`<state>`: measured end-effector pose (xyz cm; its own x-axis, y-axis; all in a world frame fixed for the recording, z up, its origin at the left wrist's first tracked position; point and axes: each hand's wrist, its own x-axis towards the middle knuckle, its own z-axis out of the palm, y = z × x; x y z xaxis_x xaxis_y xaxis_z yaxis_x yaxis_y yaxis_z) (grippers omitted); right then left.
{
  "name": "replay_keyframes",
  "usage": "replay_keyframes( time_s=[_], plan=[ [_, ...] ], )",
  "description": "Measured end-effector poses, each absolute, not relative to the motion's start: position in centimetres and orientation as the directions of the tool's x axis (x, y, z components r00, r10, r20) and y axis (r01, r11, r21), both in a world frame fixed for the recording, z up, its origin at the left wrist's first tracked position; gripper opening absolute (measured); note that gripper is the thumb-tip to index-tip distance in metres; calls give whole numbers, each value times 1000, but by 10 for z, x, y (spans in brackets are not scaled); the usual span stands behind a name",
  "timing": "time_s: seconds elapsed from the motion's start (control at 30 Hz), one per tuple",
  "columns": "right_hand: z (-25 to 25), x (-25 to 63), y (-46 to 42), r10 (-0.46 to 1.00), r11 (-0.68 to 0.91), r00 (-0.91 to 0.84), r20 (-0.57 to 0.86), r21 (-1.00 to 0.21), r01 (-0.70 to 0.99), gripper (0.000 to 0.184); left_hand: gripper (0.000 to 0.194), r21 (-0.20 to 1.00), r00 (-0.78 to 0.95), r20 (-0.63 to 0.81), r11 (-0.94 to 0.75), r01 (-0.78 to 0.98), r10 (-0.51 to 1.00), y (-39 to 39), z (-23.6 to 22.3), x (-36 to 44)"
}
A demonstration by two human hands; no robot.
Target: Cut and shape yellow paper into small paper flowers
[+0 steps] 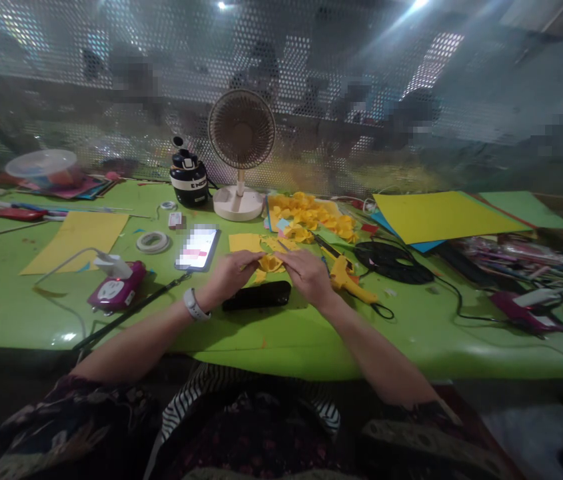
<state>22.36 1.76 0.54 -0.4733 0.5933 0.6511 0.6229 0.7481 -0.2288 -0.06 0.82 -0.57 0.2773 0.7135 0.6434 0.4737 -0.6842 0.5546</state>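
Note:
My left hand [231, 275] wears a light wristband and pinches the left side of a yellow paper flower [271, 265]. From the other side my right hand [310, 275] has its fingers closed at the same flower. A thin, pointed grey thing [283, 246] pokes out by the right fingertips; its kind is too small to tell. Just below the flower lies a flat black case [257, 296]. Behind the hands is a piece of yellow paper [244, 243]. A yellow glue gun [354, 283] rests right of my right hand.
Finished yellow paper flowers [308, 213] are heaped behind my hands, near a fan [242, 130] and a black bottle [190, 179]. Left are a lit phone [198, 247], a tape roll [153, 243] and a purple power socket [114, 291]. A black reel [392, 261] trails cable on the right.

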Motion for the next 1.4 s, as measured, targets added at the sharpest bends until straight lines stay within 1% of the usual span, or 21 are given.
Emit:
replay_keyframes(
  time_s=[0.1, 0.3, 0.47, 0.53, 0.67, 0.8, 0.87, 0.97, 1.03, 1.2, 1.33, 1.4],
  plan=[
    [9, 223, 16, 564, 759, -488, 666, -185, 624, 31, 27, 512, 299, 662, -706, 489, 687, 8, -5, -2],
    [2, 221, 21, 487, 803, -600, 634, -55, 593, 35, 25, 463, 339, 675, -734, 498, 655, 7, -7, -1],
    [0, 221, 21, 499, 771, -564, 658, -40, 636, 33, 22, 443, 346, 694, -753, 486, 631, 7, -6, -1],
    [0, 221, 19, 489, 765, -559, 670, -22, 643, 33, 23, 415, 366, 698, -763, 495, 616, 6, -4, -1],
    [-1, 219, 18, 459, 780, -583, 670, 10, 626, 32, 24, 314, 437, 679, -771, 554, 590, 2, 0, -1],
    [-2, 217, 17, 464, 782, -591, 660, 8, 623, 33, 25, 159, 506, 659, -760, 630, 557, -1, 2, -1],
    [-1, 215, 16, 432, 767, -592, 680, 69, 639, 32, 24, 79, 530, 664, -754, 652, 528, -2, 2, -2],
    [1, 213, 14, 337, 738, -595, 730, 187, 648, 29, 22, -16, 553, 679, -744, 668, 483, -1, 1, -3],
    [3, 211, 13, 294, 731, -591, 751, 221, 645, 27, 20, -55, 552, 698, -735, 676, 455, 0, 1, -3],
    [2, 210, 12, 352, 728, -606, 713, 197, 656, 27, 19, -84, 552, 697, -712, 697, 458, -1, 0, -2],
    [2, 211, 11, 385, 732, -625, 679, 187, 655, 27, 19, -92, 589, 666, -733, 674, 458, -2, 3, -3],
    [3, 211, 11, 404, 740, -617, 675, 156, 655, 27, 19, -90, 603, 656, -746, 660, 454, -2, 4, -4]
  ],
)
